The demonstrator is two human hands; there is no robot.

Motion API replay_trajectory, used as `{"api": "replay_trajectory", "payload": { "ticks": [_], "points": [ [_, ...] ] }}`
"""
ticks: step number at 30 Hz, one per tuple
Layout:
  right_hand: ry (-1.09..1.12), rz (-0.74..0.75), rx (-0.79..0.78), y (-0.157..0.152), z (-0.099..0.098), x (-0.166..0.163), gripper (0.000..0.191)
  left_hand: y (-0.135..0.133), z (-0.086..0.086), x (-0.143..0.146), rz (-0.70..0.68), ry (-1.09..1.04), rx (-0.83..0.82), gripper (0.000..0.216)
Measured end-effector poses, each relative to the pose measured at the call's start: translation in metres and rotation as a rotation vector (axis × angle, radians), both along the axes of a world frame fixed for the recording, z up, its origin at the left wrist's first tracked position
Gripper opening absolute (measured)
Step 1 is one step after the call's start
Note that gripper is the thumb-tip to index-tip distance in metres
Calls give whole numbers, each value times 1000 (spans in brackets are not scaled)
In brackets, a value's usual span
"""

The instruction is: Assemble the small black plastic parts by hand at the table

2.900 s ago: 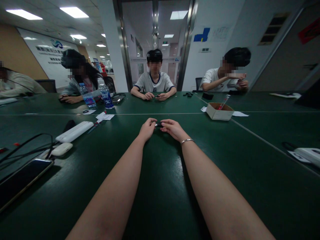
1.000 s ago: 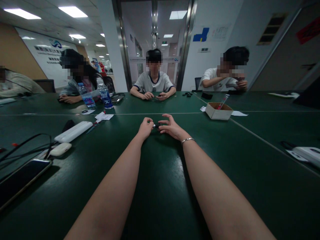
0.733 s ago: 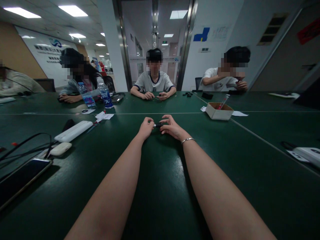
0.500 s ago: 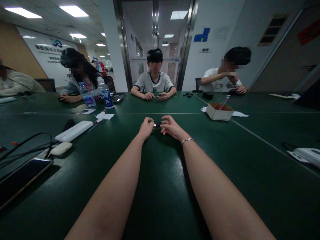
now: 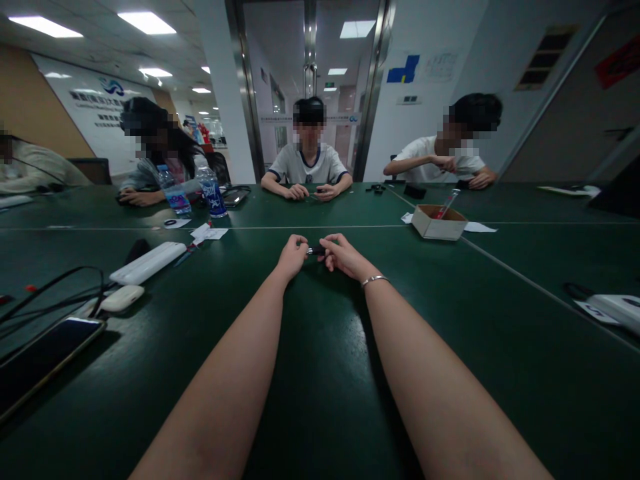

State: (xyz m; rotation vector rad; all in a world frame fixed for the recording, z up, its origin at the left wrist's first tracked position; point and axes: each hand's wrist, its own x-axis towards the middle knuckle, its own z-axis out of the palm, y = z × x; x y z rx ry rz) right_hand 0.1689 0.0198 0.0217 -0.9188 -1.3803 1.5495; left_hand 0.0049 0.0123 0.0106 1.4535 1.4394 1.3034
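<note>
A small black stick with a silver end (image 5: pixel 315 251) is held just above the green table, between my two hands. The fingertips of my left hand (image 5: pixel 293 257) pinch its silver end. At its black end, my right hand (image 5: pixel 345 255) grips with thumb and forefinger, the other fingers curled below. The fingers cover both ends, and the stick is too small for its exact kind to be told.
Left of my arms lie a phone (image 5: pixel 47 353), a white power bank (image 5: pixel 149 262) and cables. Water bottles (image 5: pixel 212 193) and paper slips (image 5: pixel 210 233) stand or lie beyond. A cardboard box (image 5: pixel 439 227) sits at right. Co-workers sit around the table (image 5: pixel 320 347).
The fingers of my right hand have closed in a little around the black end. My left hand has hardly moved. The person at far right has lowered a raised hand.
</note>
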Motion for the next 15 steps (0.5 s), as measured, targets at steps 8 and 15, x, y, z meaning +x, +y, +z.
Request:
{"api": "replay_trajectory", "payload": {
  "ticks": [8, 15],
  "points": [
    [90, 13, -23, -2, 2, 3, 50, -1, -1, -1, -17, 35, 11, 15],
    [86, 1, -3, -2, 2, 2, 49, 0, 0, 0, -13, 38, -12, 16]
  ]
}}
